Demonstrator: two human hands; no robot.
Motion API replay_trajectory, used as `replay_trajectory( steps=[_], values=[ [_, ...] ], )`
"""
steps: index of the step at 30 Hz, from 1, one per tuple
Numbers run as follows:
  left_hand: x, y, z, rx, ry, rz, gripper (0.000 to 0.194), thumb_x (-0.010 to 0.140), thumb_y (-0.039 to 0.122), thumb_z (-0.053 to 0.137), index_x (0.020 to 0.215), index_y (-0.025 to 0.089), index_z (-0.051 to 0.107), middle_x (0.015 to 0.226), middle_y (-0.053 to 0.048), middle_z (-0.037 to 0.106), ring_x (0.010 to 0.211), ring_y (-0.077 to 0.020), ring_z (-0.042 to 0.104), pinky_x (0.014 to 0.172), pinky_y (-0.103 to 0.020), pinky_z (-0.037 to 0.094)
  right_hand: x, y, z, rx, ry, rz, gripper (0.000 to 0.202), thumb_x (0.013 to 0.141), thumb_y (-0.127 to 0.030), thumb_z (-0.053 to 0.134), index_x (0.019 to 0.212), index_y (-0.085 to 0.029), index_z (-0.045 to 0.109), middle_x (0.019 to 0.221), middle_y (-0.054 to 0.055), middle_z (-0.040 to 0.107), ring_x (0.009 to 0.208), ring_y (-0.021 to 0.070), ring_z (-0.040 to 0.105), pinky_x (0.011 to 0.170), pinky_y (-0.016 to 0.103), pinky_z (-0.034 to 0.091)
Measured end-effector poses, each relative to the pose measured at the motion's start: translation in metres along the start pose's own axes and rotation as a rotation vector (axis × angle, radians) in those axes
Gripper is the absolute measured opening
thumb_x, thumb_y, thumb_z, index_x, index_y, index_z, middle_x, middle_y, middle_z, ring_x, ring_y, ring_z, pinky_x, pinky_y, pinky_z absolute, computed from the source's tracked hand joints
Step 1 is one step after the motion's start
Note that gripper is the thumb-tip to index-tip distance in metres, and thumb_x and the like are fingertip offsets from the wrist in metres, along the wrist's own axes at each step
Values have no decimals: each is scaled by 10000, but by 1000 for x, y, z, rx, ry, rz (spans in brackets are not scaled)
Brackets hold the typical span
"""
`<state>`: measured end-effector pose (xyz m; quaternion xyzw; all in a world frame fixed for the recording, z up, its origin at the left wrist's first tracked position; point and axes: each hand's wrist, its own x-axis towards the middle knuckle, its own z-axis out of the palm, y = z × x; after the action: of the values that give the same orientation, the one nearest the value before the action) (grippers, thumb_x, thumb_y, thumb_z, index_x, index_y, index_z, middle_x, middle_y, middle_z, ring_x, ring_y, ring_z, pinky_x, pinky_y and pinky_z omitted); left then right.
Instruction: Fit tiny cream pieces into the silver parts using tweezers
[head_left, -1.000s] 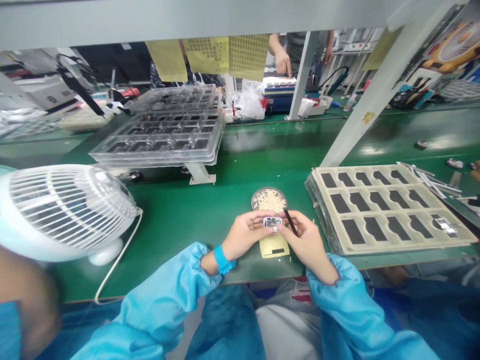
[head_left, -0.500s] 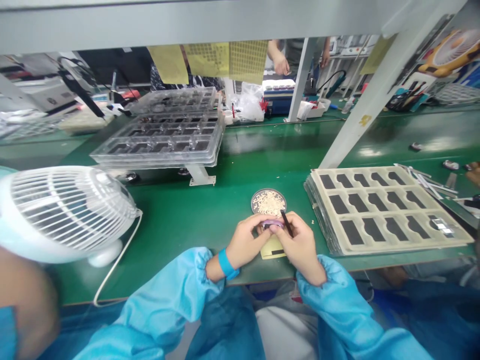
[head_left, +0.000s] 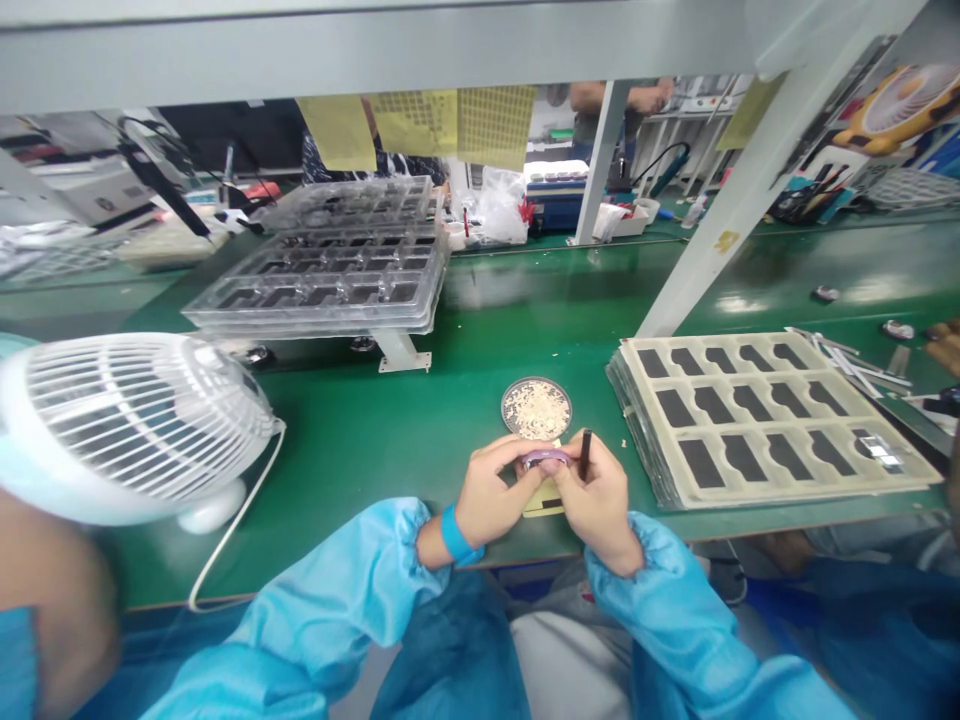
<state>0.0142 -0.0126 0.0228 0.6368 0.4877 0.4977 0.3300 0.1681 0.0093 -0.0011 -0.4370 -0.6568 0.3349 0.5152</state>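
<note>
A small purple-rimmed part (head_left: 545,456), its exact kind unclear, is held between my two hands above the bench edge. My left hand (head_left: 489,492), with a blue band at the wrist, is closed on its left side. My right hand (head_left: 602,500) pinches its right side with the thumb and also grips a thin black stick-like tool (head_left: 585,452), which points up. Directly beyond the hands lies a round dish (head_left: 505,402) of small pale pieces. Beneath the hands is a yellow sheet (head_left: 541,504) with a dark strip, partly hidden.
To the right sits a stack of cream trays (head_left: 660,413) with dark-bottomed slots, one holding a shiny piece. A white fan (head_left: 135,430) stands left. Clear plastic trays (head_left: 322,315) rest on a raised stand behind. A slanted post (head_left: 712,225) rises from the bench. Another person's arm (head_left: 649,97) shows far back.
The black tool has swung from leaning left to nearly upright in my right hand. Both hands still hold the purple-rimmed part. The person at the back has shifted right.
</note>
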Motion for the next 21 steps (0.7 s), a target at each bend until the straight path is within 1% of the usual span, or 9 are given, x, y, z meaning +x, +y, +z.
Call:
replay_trajectory(
  steps=[2, 3, 6, 7, 9, 10, 12, 15, 21],
  values=[
    [1, -3, 0, -9, -16, 21, 166, 899, 213, 677, 1041, 201, 761, 985, -65, 748, 899, -192, 664, 821, -294, 511, 2, 0, -4, -21, -38, -13, 120, 882, -330, 713, 860, -217, 677, 748, 0, 529, 604, 146, 464, 547, 276, 388],
    [2, -5, -1, 0, -24, 43, 183, 900, 189, 669, 1059, 204, 757, 1010, -64, 745, 934, -193, 665, 850, -296, 508, 3, 0, -7, -37, -62, -24, 122, 866, -324, 734, 897, -217, 683, 789, 6, 550, 596, 139, 455, 534, 274, 381],
    [4, -11, -1, 79, -25, 133, 265, 899, 128, 640, 1126, 218, 743, 1011, -59, 729, 932, -184, 653, 845, -295, 504, 6, -1, -18, -51, -83, -80, 324, 795, -315, 812, 1062, -212, 661, 983, 47, 595, 577, 115, 444, 474, 262, 355],
    [4, -12, -1, 105, -22, 159, 287, 901, 123, 632, 1149, 223, 736, 997, -58, 722, 917, -181, 648, 828, -293, 504, 8, -1, -21, -48, -83, -112, 338, 798, -300, 811, 1086, -213, 656, 1011, 55, 594, 575, 110, 450, 457, 257, 348],
    [5, -14, -1, 139, -9, 191, 307, 910, 124, 617, 1177, 228, 726, 969, -54, 709, 890, -174, 639, 798, -289, 504, 10, -2, -27, -46, -100, -203, 219, 856, -247, 753, 1057, -215, 674, 972, 52, 592, 613, 120, 501, 472, 251, 378],
    [5, -15, -1, 148, -5, 198, 314, 911, 124, 612, 1187, 228, 721, 961, -51, 703, 884, -171, 636, 793, -286, 504, 12, -1, -28, -53, -127, -250, 143, 888, -216, 713, 1028, -216, 688, 938, 49, 592, 661, 135, 540, 510, 253, 414],
    [5, -15, 0, 159, 2, 196, 321, 907, 117, 609, 1189, 223, 718, 953, -48, 695, 880, -167, 632, 794, -284, 505, 15, 0, -30, -72, -177, -318, 107, 913, -177, 676, 1010, -216, 701, 902, 50, 594, 773, 166, 595, 609, 273, 478],
    [6, -17, -1, 169, -7, 174, 328, 896, 104, 604, 1186, 210, 715, 956, -49, 686, 882, -166, 628, 801, -284, 505, 18, 3, -30, -93, -220, -324, 119, 911, -180, 688, 1024, -213, 703, 904, 51, 594, 818, 176, 608, 686, 294, 511],
    [5, -22, -1, 207, -32, 132, 340, 892, 109, 596, 1202, 205, 699, 941, -46, 666, 876, -172, 614, 799, -289, 500, 20, 7, -29, -135, -254, -316, 121, 934, -224, 665, 1047, -231, 708, 917, 45, 592, 799, 170, 605, 705, 289, 506]
  ],
)
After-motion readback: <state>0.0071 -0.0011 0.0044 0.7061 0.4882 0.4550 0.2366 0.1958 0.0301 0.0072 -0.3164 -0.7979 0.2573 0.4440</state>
